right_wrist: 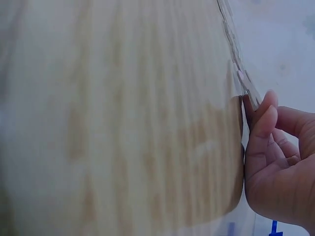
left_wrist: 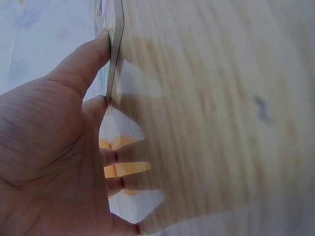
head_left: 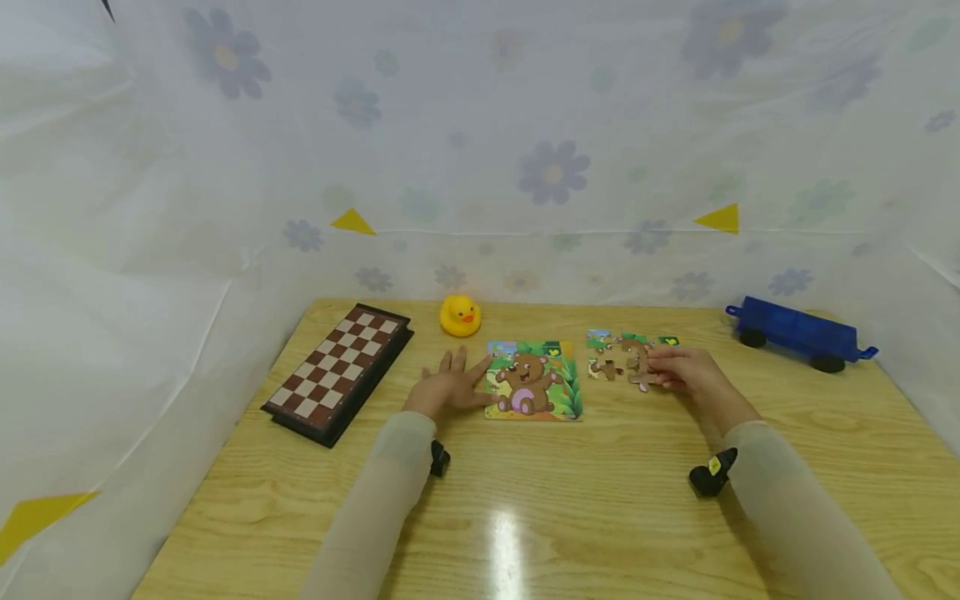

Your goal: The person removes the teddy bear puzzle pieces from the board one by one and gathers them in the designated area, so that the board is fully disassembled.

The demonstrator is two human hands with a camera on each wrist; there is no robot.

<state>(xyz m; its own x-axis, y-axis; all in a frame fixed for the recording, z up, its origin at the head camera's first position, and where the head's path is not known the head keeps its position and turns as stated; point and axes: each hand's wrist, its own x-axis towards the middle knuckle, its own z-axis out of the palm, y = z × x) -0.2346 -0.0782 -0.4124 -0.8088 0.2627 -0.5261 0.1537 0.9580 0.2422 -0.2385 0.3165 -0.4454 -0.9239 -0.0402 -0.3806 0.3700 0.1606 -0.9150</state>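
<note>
A flat bear picture puzzle (head_left: 545, 407) lies on the wooden table, a brown bear on a green ground. My left hand (head_left: 448, 390) rests at its left edge with the fingers spread. In the left wrist view, the thumb (left_wrist: 83, 64) and a fingertip touch the side of the puzzle. To the right lie several loose jigsaw pieces (head_left: 606, 369) with parts of a bear on them. Among these, my right hand (head_left: 693, 375) pinches a jigsaw piece (head_left: 642, 381), seen edge-on and tilted between thumb and fingers in the right wrist view (right_wrist: 250, 91).
Left of the hands lies a checkered game board case (head_left: 341, 362) in a black frame. A yellow rubber duck (head_left: 460, 317) sits behind the left hand. At the back right stands a blue toy wagon (head_left: 798, 329) with black wheels. Flowered white sheeting (head_left: 480, 192) hangs behind the table.
</note>
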